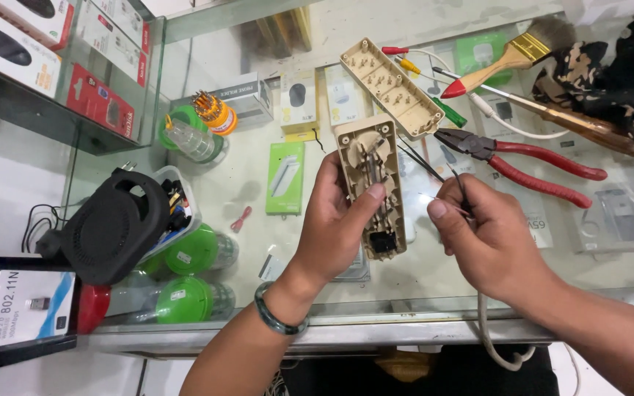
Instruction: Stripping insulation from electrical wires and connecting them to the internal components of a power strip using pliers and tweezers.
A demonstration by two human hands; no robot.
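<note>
My left hand grips the opened beige base of a power strip, thumb pressed on its inner metal strips, above the glass counter. Its cord hangs off the counter's front edge. My right hand pinches thin black tweezers just right of the base, their tips pointing up and left. The strip's detached beige cover lies inside-up on the counter behind. A green bangle sits on my left wrist.
Red-handled pliers, a paintbrush, a wooden-handled screwdriver and small screwdrivers lie at the back right. A black round device on a tool tub, green-capped jars and an orange screwdriver-bit set stand left. Boxed goods show under the glass.
</note>
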